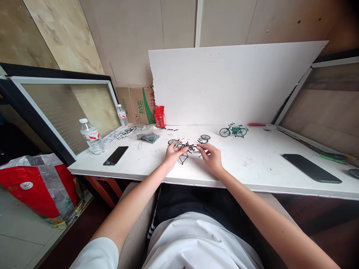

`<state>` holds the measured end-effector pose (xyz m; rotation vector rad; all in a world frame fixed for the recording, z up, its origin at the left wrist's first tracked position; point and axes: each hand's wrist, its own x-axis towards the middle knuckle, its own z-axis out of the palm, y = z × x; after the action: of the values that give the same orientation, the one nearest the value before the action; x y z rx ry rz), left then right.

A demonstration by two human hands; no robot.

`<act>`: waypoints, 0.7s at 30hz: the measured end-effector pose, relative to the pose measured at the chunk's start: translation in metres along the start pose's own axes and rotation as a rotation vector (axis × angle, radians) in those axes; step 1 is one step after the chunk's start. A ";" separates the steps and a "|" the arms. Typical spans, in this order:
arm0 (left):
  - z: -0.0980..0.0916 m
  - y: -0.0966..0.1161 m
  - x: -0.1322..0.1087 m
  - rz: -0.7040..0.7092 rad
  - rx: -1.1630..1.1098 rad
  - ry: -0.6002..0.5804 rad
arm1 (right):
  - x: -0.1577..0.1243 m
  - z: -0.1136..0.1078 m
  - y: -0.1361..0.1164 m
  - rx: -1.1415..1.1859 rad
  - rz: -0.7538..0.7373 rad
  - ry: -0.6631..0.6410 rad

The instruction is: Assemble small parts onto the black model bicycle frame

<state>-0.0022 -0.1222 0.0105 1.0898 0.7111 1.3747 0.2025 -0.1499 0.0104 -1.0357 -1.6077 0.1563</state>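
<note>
My left hand [171, 154] is closed on a dark, partly assembled model bicycle frame [188, 147], just above the white table. Thin struts [183, 159] stick out below the fingers. Opposite it, my right hand [212, 157] pinches with thumb and forefinger at the right end of the frame; whether it grips the frame or a separate small part is too fine to tell. Black spoked wheel parts [205, 137] lie just beyond the right hand, and another small wheel [173, 142] shows behind the left. Farther right stands a complete green model bicycle [234, 130].
Left on the white table [246, 168] are a bag of small parts [149, 137], black sprue frames [123, 132], a phone [116, 155] and water bottles [93, 137]. A red box [160, 116] stands behind. At right lies a dark flat slab [311, 168]. A white board [232, 86] leans at the back.
</note>
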 end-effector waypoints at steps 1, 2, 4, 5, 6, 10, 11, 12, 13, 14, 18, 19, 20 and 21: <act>0.000 0.000 0.000 0.004 0.007 0.003 | 0.000 0.000 0.000 -0.005 0.001 -0.002; 0.000 0.000 0.000 0.006 0.014 0.007 | 0.000 0.000 0.001 -0.011 0.002 -0.004; -0.001 -0.001 0.001 0.011 0.019 0.016 | 0.000 0.001 0.002 -0.017 0.004 -0.010; -0.001 -0.001 0.001 0.013 0.017 0.020 | 0.000 0.001 0.003 -0.017 0.005 -0.012; -0.001 -0.001 0.001 0.015 0.013 0.023 | 0.000 0.001 0.004 -0.013 0.004 -0.013; -0.001 -0.002 0.001 0.027 0.011 0.018 | -0.001 0.002 0.007 0.017 -0.025 0.018; -0.001 -0.002 0.001 0.028 0.018 0.018 | 0.000 0.003 0.007 0.021 -0.035 0.028; -0.001 -0.002 0.001 0.027 0.026 0.018 | 0.000 0.003 0.007 0.023 -0.042 0.036; -0.001 -0.002 0.001 0.026 0.033 0.019 | 0.000 0.003 0.007 0.023 -0.048 0.043; 0.000 -0.001 0.000 0.027 0.039 0.018 | 0.000 0.003 0.007 0.023 -0.051 0.050; 0.001 0.001 -0.002 0.033 0.036 0.001 | 0.000 0.002 0.004 0.022 -0.053 0.062; 0.002 0.002 -0.003 0.030 0.032 0.001 | 0.000 0.002 0.004 0.021 -0.054 0.062; 0.002 0.003 -0.003 0.025 0.030 0.003 | 0.000 0.001 0.003 0.020 -0.055 0.061; 0.002 0.003 -0.003 0.021 0.028 0.007 | 0.000 0.001 0.003 0.020 -0.056 0.060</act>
<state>-0.0018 -0.1263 0.0134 1.1179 0.7275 1.3905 0.2028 -0.1479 0.0080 -0.9700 -1.5758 0.1021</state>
